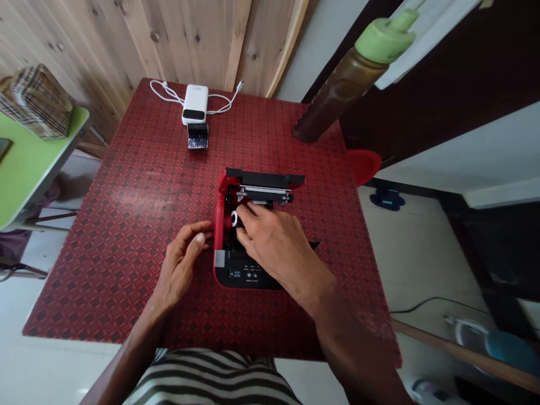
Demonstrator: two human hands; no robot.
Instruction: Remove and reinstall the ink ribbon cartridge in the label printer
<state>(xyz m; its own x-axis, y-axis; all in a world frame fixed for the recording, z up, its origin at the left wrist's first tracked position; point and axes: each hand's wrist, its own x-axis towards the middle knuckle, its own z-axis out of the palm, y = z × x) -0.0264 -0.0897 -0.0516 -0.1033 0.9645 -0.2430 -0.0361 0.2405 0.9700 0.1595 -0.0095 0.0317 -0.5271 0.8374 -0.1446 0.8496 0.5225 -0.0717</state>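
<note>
A red and black label printer [248,270] lies on the table with its lid [270,179] raised at the far side. Inside it is a dark roll with a white core [235,219], partly covered by my fingers. My right hand [274,236] reaches into the printer from the right, its fingers closed round that roll. My left hand [183,256] rests at the printer's left side, fingers loosely stretched and nothing in them; the fingertips are at or very near the red wall. The right part of the printer is hidden under my right hand.
Farther back on the red patterned table [139,225] lie a white power bank [196,101] with a white cable [223,108] and a small black roll [198,136]. A tall brown bottle with a green lid [337,90] stands at the back right. A green table [29,163] is at left.
</note>
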